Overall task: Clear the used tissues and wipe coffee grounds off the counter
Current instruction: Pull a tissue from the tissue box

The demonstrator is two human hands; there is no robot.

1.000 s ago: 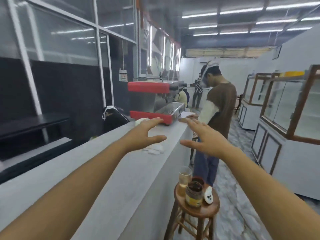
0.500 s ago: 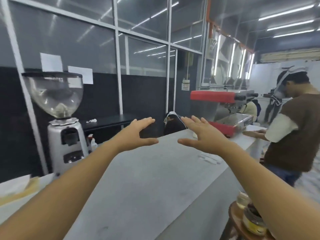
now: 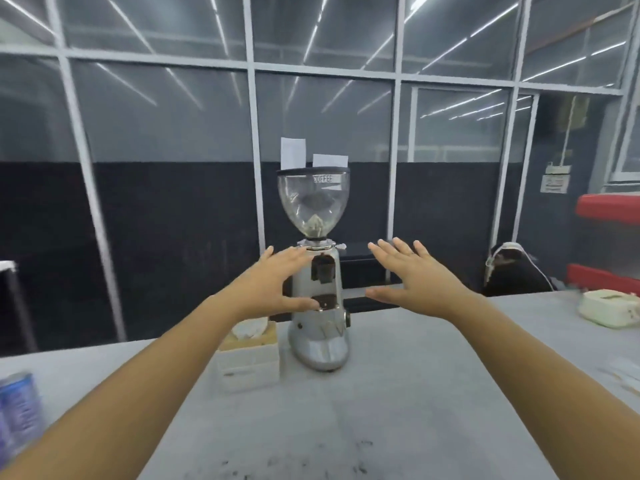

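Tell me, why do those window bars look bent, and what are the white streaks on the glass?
Head view: the wide-angle lens bows the window frame toward the edges; the streaks are ceiling lights reflected in the glass. The can at the left edge and the red machine at the right edge are smeared, while the grinder stays fairly sharp.

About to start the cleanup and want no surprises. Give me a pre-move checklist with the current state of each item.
1. Both hands free: left hand and right hand spread open, holding nothing. Ok.
2. Fresh tissues at hand: white tissue box stands beside the silver coffee grinder, tissue poking out. Ok.
3. Grounds located: dark specks on the grey counter along the near edge. Ok.
4. Used tissues located: pale scraps at the right edge are too blurred to identify. Cannot tell.
5. Bin for waste: none in view. Cannot tell.
6. Blue can stands clear of the specks. Ok.
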